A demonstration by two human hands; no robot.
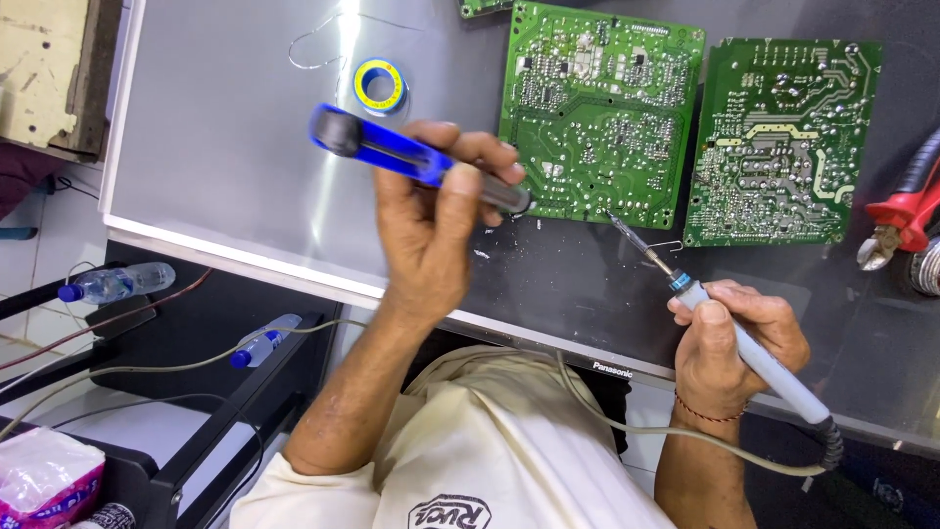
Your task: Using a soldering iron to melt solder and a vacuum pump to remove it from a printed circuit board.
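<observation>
My left hand [429, 230] grips a blue and black desoldering pump [392, 152], its dark nozzle by the near edge of a green circuit board [599, 108] that lies solder side up on a dark glossy panel [225, 147]. My right hand [736, 338] holds a grey soldering iron [754, 358] like a pen. Its thin tip [627, 230] rests near the board's near right corner. A grey cord [636, 426] trails from the iron across my lap.
A second green circuit board [778, 142] lies to the right of the first. A yellow and blue solder reel [380, 85] with loose wire sits at the back. Red-handled pliers [901, 220] lie at the right edge. Two plastic bottles [117, 282] rest on a black rack, lower left.
</observation>
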